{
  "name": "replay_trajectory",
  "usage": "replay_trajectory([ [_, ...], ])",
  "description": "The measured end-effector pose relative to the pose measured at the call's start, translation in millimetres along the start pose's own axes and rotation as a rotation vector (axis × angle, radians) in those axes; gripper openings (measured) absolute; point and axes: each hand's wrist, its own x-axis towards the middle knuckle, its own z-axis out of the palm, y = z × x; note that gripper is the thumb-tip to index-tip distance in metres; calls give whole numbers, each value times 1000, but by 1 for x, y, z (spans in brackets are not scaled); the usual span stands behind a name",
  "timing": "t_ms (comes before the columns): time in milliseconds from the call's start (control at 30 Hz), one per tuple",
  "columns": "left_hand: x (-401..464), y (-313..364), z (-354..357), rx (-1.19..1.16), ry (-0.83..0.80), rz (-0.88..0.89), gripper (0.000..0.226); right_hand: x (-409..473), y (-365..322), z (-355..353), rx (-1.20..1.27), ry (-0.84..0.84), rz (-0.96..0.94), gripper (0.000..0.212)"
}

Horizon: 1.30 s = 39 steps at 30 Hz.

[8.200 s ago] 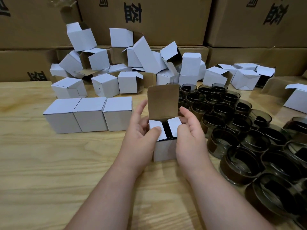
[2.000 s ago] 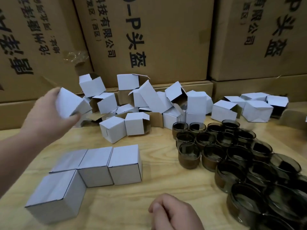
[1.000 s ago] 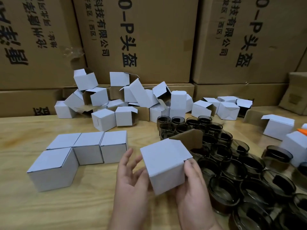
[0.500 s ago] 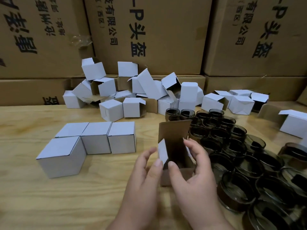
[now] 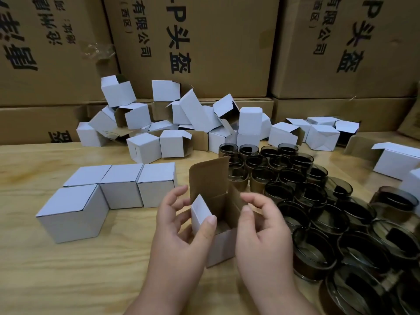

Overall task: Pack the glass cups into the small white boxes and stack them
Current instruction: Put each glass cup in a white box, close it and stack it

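While the brown cartons (image 5: 193,46) behind the open box (image 5: 218,223) stand as before, the tabletop (image 5: 68,280) shows the same four closed boxes (image 5: 109,192) to the left of the open box and the loose pile of white boxes (image 5: 172,123) beyond it. Glass cups (image 5: 318,214) crowd the tabletop to its right, none inside it that can be seen. Since half a second ago the open box has been set upright, its brown lid flap standing tall. Left hand (image 5: 181,237) pinches the white side flap between thumb and fingers; right hand (image 5: 261,230) curls its fingers round the right flap, which was folded inward earlier
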Motion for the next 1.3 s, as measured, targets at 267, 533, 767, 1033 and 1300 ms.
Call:
replay_trajectory([
  [267,4,-1,-7,-91,25,-106,56,8,5,-3,44,66,157,27],
  [533,12,-1,-4,-172,146,-325,69,7,6,-4,-25,-32,248,22],
  [767,7,2,-2,267,52,-40,51,7,7,0,-127,-40,216,23],
  [1033,4,3,-5,434,72,191,59,7,8,2,-199,-58,171,32],
  [1300,3,-2,-5,225,-139,60,67,8,8,1,-192,-113,146,30],
])
